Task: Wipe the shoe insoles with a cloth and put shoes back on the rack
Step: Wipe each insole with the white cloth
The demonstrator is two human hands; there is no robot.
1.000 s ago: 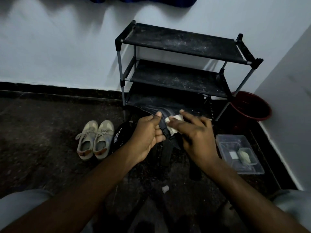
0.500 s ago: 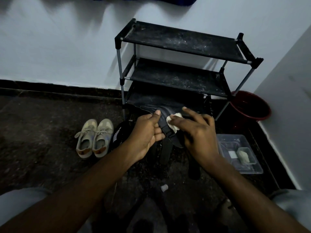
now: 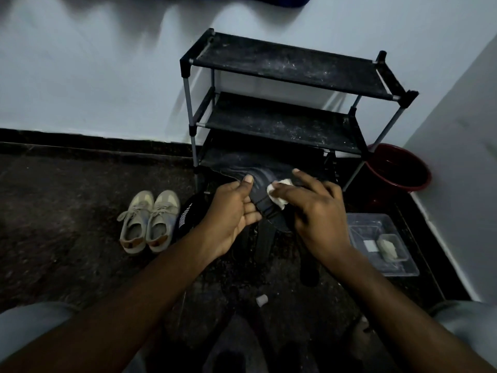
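My left hand [image 3: 231, 211] grips a dark sandal [image 3: 265, 196] by its left edge, thumb on top, just in front of the black shoe rack [image 3: 285, 122]. My right hand [image 3: 314, 211] presses a small white cloth [image 3: 277, 193] onto the sandal's footbed, with the fingers spread over it. The sandal's lower part is hidden between my hands. A pair of beige sneakers [image 3: 149, 220] stands on the floor to the left. Beside them lies a black shoe with white lettering [image 3: 188, 214], partly behind my left wrist.
A dark red bucket [image 3: 398, 170] stands in the right corner. A clear plastic tray [image 3: 382, 243] with small pale items sits on the floor by the right wall. A small white scrap [image 3: 261, 300] lies on the dark floor between my arms. Dark strap-like shapes [image 3: 265, 240] lie below the hands.
My right hand has slid the cloth a little along the sandal, toward the left. My left hand keeps its grip.
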